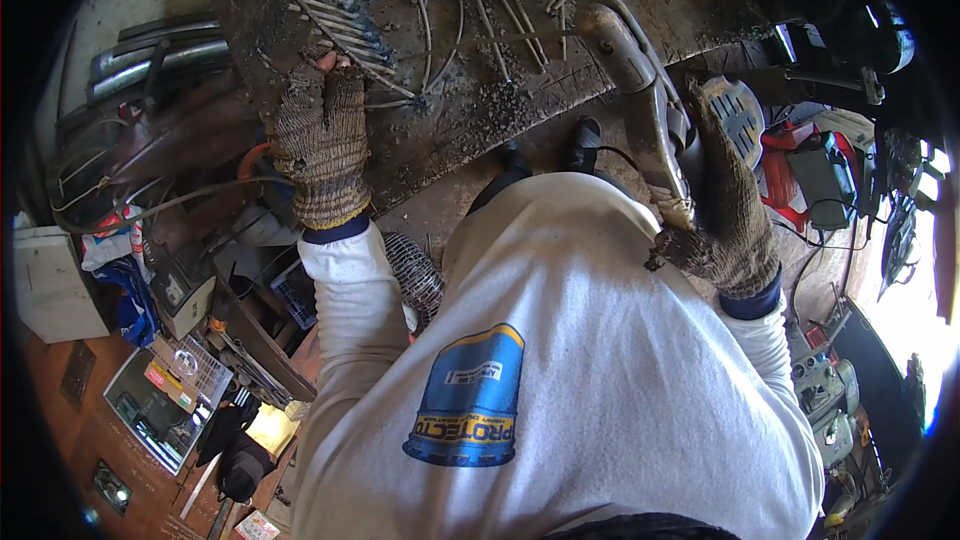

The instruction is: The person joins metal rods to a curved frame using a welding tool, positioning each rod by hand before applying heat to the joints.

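A worn, knitted glove covers my left hand (pixel 325 135), and bare fingertips poke through at its end. Those fingers are closed at the near edge of a welded metal rod frame (pixel 340 25), made of several short parallel bars and longer curved rods. My right hand (pixel 730 210), in a similar dirty glove, is wrapped round a worn metal tool that looks like an electrode holder (pixel 625 55). From its rounded head a thin rod (pixel 510 38) stretches left over the table, toward the frame. Part of the tool's grip is hidden by the glove.
The dark worktable (pixel 570 80) carries loose rods (pixel 520 25) and scattered grit. At right stands a red and grey machine (pixel 820 175) with cables. Metal pipes (pixel 160 65) and cluttered boxes lie left. Below the table edge a dark shoe (pixel 585 140) shows.
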The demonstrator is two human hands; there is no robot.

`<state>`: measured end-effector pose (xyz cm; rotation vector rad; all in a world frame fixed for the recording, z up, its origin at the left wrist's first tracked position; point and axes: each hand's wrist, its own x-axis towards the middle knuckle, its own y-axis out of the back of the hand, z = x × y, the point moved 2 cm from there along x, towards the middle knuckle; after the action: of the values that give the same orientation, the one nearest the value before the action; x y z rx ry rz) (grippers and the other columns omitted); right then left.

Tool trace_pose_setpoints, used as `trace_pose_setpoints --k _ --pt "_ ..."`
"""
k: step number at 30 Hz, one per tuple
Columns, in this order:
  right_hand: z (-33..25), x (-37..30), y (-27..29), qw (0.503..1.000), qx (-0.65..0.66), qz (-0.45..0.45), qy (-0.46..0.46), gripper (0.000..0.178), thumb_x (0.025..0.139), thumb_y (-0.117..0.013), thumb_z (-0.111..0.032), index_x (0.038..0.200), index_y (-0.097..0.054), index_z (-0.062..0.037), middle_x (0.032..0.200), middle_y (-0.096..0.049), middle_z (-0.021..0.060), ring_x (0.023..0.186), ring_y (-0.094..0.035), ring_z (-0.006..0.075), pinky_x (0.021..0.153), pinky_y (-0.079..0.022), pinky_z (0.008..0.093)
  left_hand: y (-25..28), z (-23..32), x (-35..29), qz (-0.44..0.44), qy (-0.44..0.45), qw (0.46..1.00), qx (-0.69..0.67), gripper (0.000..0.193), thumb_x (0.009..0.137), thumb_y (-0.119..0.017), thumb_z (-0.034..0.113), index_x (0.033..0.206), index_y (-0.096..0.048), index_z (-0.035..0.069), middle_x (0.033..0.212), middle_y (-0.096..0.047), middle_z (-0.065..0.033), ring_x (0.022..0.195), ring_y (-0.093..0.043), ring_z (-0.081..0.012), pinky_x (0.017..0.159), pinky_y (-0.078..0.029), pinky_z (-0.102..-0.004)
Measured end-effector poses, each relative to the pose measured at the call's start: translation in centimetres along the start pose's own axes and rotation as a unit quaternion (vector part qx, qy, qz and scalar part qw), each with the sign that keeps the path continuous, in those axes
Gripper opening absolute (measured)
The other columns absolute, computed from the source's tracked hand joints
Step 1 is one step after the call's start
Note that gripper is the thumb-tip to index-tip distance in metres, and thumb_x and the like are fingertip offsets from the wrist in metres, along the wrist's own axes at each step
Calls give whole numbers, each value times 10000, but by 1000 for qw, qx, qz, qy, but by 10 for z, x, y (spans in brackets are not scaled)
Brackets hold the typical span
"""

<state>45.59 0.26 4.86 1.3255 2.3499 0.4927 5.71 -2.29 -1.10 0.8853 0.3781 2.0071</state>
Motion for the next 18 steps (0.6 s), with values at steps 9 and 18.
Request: trace_pose_setpoints --k 9,18 --pt "6 0 -2 999 41 -3 3 1216 586 -895 -526 1504 -338 44 1424 -517 250 1328 -500 331 1121 -359 409 -1 -15 -3 -2 15 999 -45 237 948 -660 98 1155 -671 -17 1110 -691 -123 966 -663 -202 854 -572 -339" --pt "12 -1 -2 994 102 -44 4 1225 643 -899 -432 1540 -226 60 1511 -393 225 1387 -396 292 1168 -262 417 -1 -20 -2 -30 -3 999 -35 296 991 -590 130 1176 -623 -98 1153 -654 -179 1001 -651 -243 908 -579 -362"
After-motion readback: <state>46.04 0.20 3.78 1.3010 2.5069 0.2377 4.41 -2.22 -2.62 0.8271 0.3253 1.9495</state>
